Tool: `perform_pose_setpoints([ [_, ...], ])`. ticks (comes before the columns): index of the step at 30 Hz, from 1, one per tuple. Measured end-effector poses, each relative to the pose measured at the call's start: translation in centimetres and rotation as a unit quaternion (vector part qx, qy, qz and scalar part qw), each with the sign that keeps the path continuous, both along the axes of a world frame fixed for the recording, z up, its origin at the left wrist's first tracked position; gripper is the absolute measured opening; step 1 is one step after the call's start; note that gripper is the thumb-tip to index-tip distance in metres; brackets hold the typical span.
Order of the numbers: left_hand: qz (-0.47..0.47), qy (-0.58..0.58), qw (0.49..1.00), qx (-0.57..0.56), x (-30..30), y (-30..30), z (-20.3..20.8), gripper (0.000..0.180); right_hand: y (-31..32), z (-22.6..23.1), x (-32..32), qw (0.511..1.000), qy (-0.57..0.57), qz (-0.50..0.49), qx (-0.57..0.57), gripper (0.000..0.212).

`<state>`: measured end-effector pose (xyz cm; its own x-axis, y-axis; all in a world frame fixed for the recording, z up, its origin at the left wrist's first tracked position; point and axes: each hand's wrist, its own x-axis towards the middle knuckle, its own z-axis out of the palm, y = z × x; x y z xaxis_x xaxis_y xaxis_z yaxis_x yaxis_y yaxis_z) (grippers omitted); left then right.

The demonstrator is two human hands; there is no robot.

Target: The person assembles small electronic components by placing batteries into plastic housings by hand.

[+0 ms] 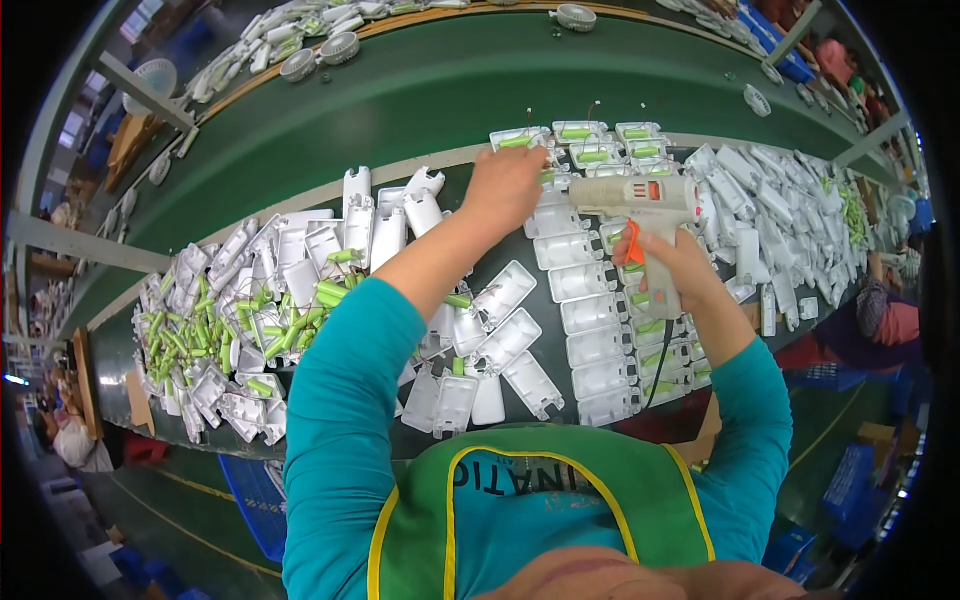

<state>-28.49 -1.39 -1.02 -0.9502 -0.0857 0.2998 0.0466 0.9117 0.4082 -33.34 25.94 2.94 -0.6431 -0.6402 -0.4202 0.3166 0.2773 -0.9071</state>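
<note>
My right hand (688, 268) grips a pale hot glue gun (625, 192) by its handle, a finger at the orange trigger (633, 243). The nozzle points left, toward my left hand (506, 190). That hand is closed, its fingertips bent down at the top of a column of white plastic shells (582, 283); what they pinch is hidden. Just beyond the fingers, a white shell (540, 133) holds a green cylindrical battery (515, 142). Further shells with green batteries (592, 157) stand in rows behind the nozzle. A dark cord (660, 365) hangs from the handle.
Loose green batteries (185, 335) and white shells (390, 238) heap up on the left. Another pile of white casings (765, 205) covers the right. Beyond a pale ledge runs a green conveyor belt (420, 95) with small round fan parts (340, 48). A blue crate (255, 500) sits below left.
</note>
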Motion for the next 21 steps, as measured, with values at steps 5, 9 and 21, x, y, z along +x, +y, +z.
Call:
perform_pose_setpoints([
  [5, -0.01, 0.02, 0.998, -0.054, -1.3, 0.8, -2.1, 0.025, -0.6, 0.5, 0.5, 0.999, 0.026, 0.0, 0.029, 0.033],
  [9, -0.002, 0.015, 0.999, -0.028, -1.1, 0.3, -2.6, 0.022, -0.4, 0.6, 0.7, 0.999, 0.025, 0.0, 0.042, 0.034],
  [21, 0.023, 0.004, 0.999, -0.024, -0.9, 0.3, -2.8, 0.004, -1.5, 0.5, 0.8, 0.998, 0.057, -0.005, 0.038, 0.032],
])
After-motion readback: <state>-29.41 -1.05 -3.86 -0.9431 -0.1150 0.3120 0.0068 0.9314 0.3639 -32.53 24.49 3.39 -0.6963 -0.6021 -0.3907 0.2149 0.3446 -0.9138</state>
